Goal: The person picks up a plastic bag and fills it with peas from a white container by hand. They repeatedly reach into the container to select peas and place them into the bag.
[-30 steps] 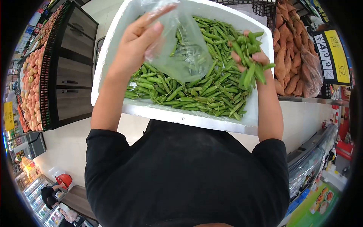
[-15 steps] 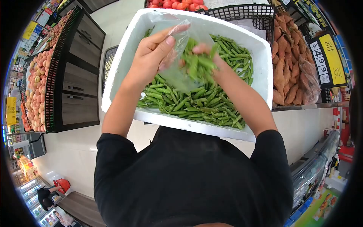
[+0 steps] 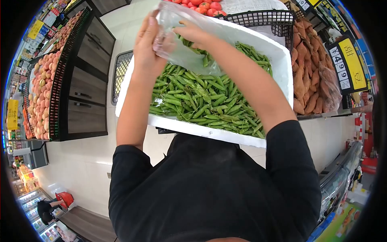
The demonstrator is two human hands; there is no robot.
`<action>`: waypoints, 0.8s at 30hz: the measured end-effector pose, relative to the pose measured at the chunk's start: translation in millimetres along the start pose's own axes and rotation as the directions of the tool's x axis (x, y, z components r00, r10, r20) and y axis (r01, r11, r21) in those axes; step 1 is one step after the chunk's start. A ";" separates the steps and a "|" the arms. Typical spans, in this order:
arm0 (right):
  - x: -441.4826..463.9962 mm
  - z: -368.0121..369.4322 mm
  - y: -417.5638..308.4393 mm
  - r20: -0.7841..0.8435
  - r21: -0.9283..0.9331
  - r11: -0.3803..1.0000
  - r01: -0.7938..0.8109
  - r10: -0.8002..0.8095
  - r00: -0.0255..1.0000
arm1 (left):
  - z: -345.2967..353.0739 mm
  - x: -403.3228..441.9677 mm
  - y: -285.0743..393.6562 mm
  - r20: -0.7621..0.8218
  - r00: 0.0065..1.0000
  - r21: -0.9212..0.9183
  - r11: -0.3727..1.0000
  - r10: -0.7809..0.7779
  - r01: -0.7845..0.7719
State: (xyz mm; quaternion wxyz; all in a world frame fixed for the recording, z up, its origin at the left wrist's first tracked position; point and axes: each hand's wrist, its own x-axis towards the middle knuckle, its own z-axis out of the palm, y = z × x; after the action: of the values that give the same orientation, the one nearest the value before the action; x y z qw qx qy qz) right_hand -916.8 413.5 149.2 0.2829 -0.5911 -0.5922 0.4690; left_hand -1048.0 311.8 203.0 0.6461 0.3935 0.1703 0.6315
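Observation:
A white foam box [image 3: 133,86] full of green pea pods [image 3: 217,107] stands in front of me. My left hand [image 3: 150,44] is closed on the edge of a clear plastic bag [image 3: 181,54], above the box's left side. My right hand [image 3: 194,34] reaches to the bag's mouth, its fingers partly spread. Green pods show through the plastic just below my right hand; whether its fingers still grip any of them is hidden. The lower part of the bag hangs over the heap of pods.
Sweet potatoes [image 3: 306,72] and a yellow price sign [image 3: 351,64] are at the right. Tomatoes [image 3: 201,6] and a black crate [image 3: 258,19] lie beyond the box. Peaches [image 3: 42,88] fill a left shelf. A person with a red basket [image 3: 64,199] is at lower left.
My right hand has moved left with a bunch of pods, from the box's right side to the bag. My left hand and the bag have shifted; the view has moved slightly.

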 end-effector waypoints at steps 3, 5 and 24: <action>-53.7 -35.2 -16.4 0.172 -0.247 0.946 0.212 -0.172 0.970 | -19.8 8.7 2.7 0.018 0.997 -0.052 0.995 0.080 -0.079; -93.9 -68.3 -11.6 0.333 -0.331 0.763 0.555 -0.456 0.825 | -23.1 10.9 4.5 0.051 0.995 -0.053 0.996 0.081 -0.078; -207.3 -150.2 198.2 0.137 -0.634 0.767 -0.097 0.236 0.962 | -17.9 3.1 -7.2 0.173 0.984 -0.144 0.990 0.031 -0.006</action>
State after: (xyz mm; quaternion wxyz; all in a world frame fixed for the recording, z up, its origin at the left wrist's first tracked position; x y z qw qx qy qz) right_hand -667.8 219.0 78.4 -0.0345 -0.6488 -0.6847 0.3302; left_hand -1055.5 320.8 187.3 0.6792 0.4016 0.0633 0.6110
